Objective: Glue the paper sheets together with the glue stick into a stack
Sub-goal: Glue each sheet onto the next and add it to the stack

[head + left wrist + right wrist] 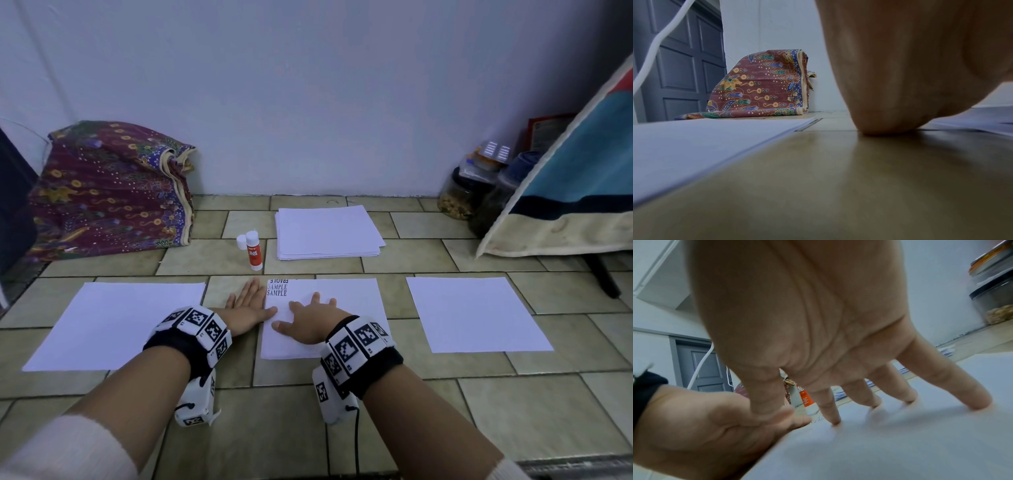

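A white sheet [346,308] printed "SAMPLE" at its far left corner lies on the tiled floor in the middle. My right hand [310,320] presses on it with spread straight fingers [970,395]. Flat on the floor at that sheet's left edge lies my left hand [248,305], its thumb touching the edge. Blank sheets lie to the left [116,322] and right [476,313]. A pile of paper [327,233] sits farther back. The red-labelled glue stick [254,250] stands upright left of the pile, its white cap [241,242] beside it.
A folded patterned cloth [109,192] leans on the wall at the back left, with a grey door [680,65] beyond it. Jars [462,195] stand at the back right. A blue and cream mattress [565,192] leans in from the right.
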